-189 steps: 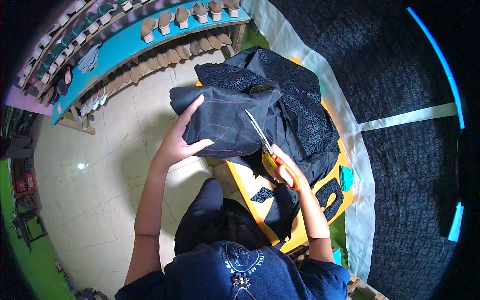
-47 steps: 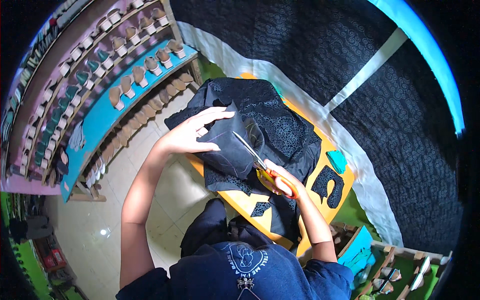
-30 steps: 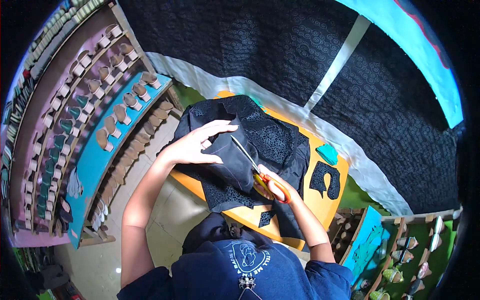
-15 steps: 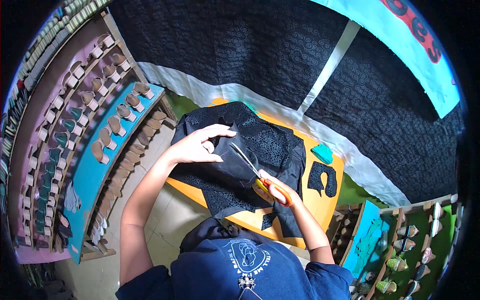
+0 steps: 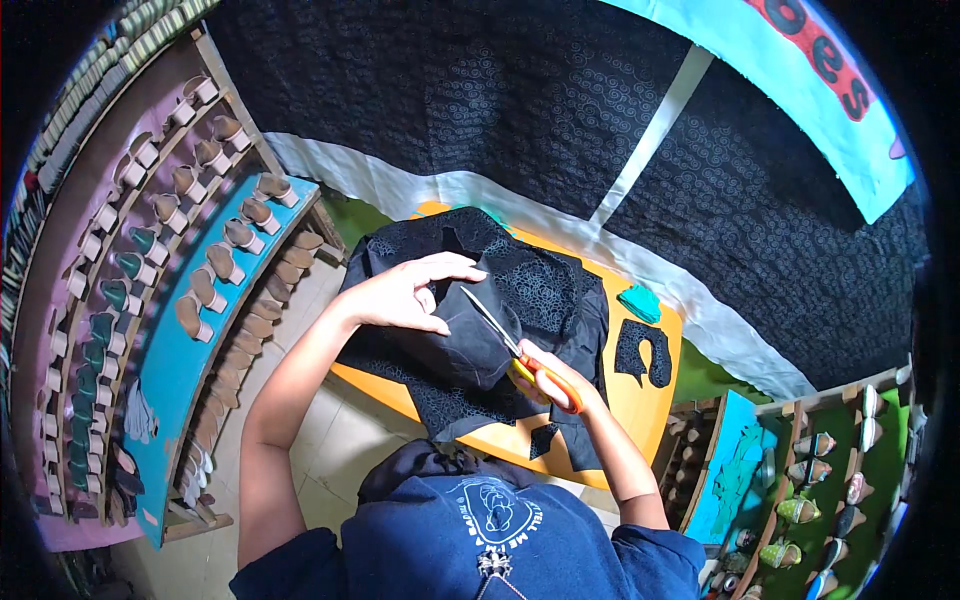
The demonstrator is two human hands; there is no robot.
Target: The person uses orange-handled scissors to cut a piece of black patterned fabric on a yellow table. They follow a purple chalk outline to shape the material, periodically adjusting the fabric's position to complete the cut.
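A pair of scissors (image 5: 489,316) with orange and yellow handles is gripped in my right hand (image 5: 549,374), its blades pointing up and left. The blades lie over a plain black piece of cloth (image 5: 462,345). At the left side of that cloth, my left hand (image 5: 408,292) curls its thumb and fingers around the edge and holds it up. Beneath spreads a larger black lace-patterned fabric (image 5: 540,278), bunched across the yellow table (image 5: 652,405). Whether the blades have cloth between them I cannot make out.
On the table's right side lie a U-shaped black lace piece (image 5: 628,350) and a folded green cloth (image 5: 640,302). Shoe racks (image 5: 205,255) flank me on the left, and another rack (image 5: 785,490) stands at lower right. A dark patterned curtain (image 5: 500,110) hangs behind the table.
My left hand has shifted slightly right, and the black cloth it holds is turned and bulges more toward me. The scissors stay nearly in place. The whole view has tilted a little.
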